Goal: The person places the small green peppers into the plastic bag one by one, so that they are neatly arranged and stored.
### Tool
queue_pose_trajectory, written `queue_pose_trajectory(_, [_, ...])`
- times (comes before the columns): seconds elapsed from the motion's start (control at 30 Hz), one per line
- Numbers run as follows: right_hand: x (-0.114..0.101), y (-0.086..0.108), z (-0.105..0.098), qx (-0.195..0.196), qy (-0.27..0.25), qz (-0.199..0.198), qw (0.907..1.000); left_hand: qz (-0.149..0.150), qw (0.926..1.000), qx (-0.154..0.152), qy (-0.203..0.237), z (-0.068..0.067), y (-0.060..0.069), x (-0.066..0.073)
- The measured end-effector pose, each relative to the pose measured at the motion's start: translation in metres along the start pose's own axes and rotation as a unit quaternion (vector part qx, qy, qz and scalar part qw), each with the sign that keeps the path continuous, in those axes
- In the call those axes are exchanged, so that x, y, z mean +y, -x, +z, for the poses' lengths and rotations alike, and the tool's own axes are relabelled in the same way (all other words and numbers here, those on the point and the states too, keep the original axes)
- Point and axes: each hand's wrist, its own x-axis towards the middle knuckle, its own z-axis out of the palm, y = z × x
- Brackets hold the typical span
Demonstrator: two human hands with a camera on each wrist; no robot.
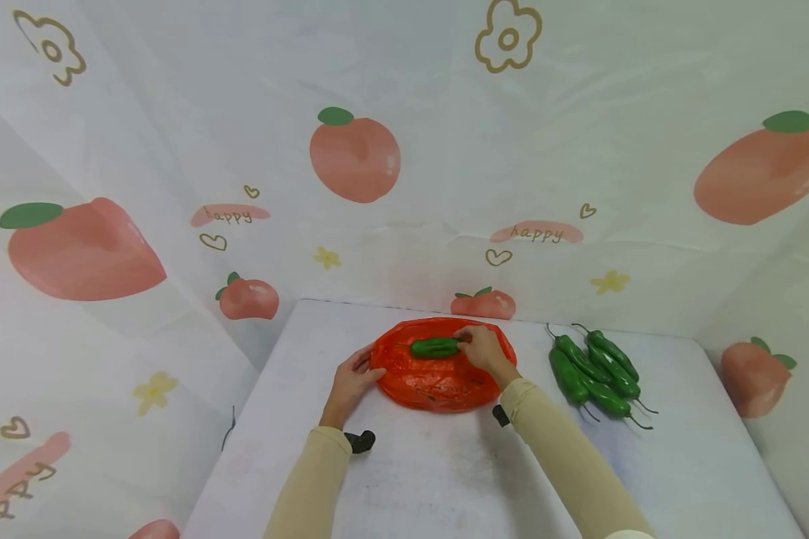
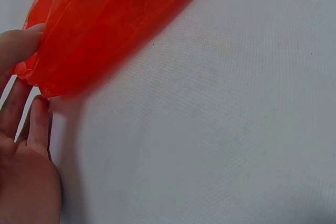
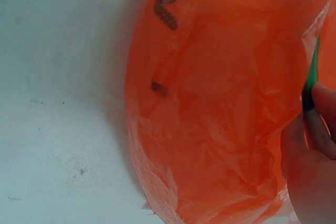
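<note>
A red plastic bag [image 1: 438, 385] lies spread on the white table with its opening facing up. My left hand [image 1: 350, 382] pinches the bag's left edge, thumb on one side and fingers on the other; the left wrist view shows the thin film [image 2: 89, 40] between them. Over the bag's opening, my right hand [image 1: 483, 349] holds a long green pepper [image 1: 431, 347] by its right end, the thin stem pointing left. In the right wrist view a sliver of the pepper [image 3: 313, 66] shows at the fingertips, and the bag's film hides the rest.
Several long green peppers [image 1: 596, 374] with thin stems lie in a pile on the right side of the table [image 1: 431, 479]. A white cloth printed with peaches [image 1: 354, 159] stands behind and at the sides. Dark wrist cameras [image 1: 360, 442] sit below both hands.
</note>
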Motion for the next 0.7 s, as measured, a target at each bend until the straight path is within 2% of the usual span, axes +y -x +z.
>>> queue_pose_trajectory(0.3, [0.003, 0.004, -0.002, -0.009, -0.008, 0.005, 0.9999, 0.007, 1.0, 0.0, -0.006, 0.002, 0.0, 0.001])
queue_pose_trajectory(0.5, [0.002, 0.007, -0.004, -0.007, -0.003, -0.011, 0.9999, 0.008, 0.9999, 0.003, -0.012, 0.002, 0.0, -0.001])
queue_pose_trajectory(0.7, [-0.003, 0.011, -0.006, -0.005, 0.016, -0.047, 0.9988, 0.014, 0.9999, 0.0, -0.006, 0.002, 0.001, 0.001])
